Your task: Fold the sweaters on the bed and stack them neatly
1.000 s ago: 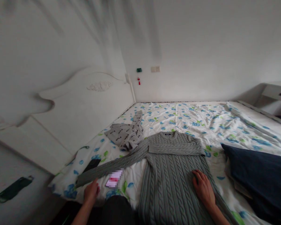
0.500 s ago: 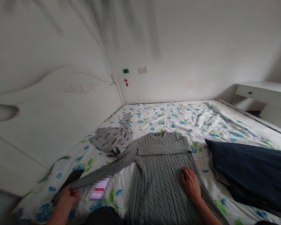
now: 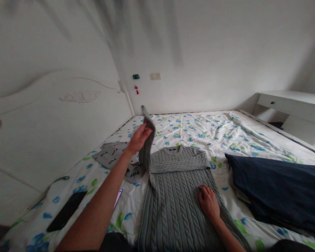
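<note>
A grey cable-knit sweater (image 3: 177,196) lies on the bed, its neckline towards the far wall. One sleeve is folded flat across the chest. My left hand (image 3: 140,138) grips the other sleeve (image 3: 146,150) and holds it up off the bed, with the cuff end rising above the fingers. On the lower right part of the sweater's body rests my right hand (image 3: 210,201), its fingers slightly bent and apart, pressing on the knit without gripping it.
Dark blue folded clothes (image 3: 280,192) lie at the right. Behind my left arm is a grey garment with lettering (image 3: 111,154). A black flat object (image 3: 67,211) and a partly hidden phone (image 3: 118,197) lie at the left. A white headboard (image 3: 76,129) borders the bed.
My left hand has lifted the sleeve from the left side of the bed, up and inward towards the shoulder. My right hand stays on the sweater. The view has shifted slightly.
</note>
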Available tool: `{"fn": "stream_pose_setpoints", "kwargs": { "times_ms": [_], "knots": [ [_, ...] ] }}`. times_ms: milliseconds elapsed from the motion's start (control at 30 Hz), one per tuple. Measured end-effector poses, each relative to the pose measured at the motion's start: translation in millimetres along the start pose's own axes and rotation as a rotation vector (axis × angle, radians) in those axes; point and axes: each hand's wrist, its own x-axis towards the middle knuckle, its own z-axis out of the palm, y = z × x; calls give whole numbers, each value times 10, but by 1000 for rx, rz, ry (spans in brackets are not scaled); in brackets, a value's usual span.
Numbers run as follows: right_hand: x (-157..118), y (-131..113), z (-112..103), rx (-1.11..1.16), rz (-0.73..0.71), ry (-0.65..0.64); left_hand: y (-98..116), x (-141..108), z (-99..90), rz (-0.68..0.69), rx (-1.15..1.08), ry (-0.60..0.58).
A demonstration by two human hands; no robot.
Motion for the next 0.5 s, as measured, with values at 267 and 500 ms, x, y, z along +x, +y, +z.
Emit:
{"fn": "stream_pose_setpoints", "kwargs": {
  "times_ms": [267, 500],
  "knots": [
    [41, -39, -34, 40, 36, -11, -1322, -1487, 965, -156, 294, -524],
    [160, -15, -67, 241, 227, 24, -2319, -1690, 1020, -610, 274, -532]
  ]
}}
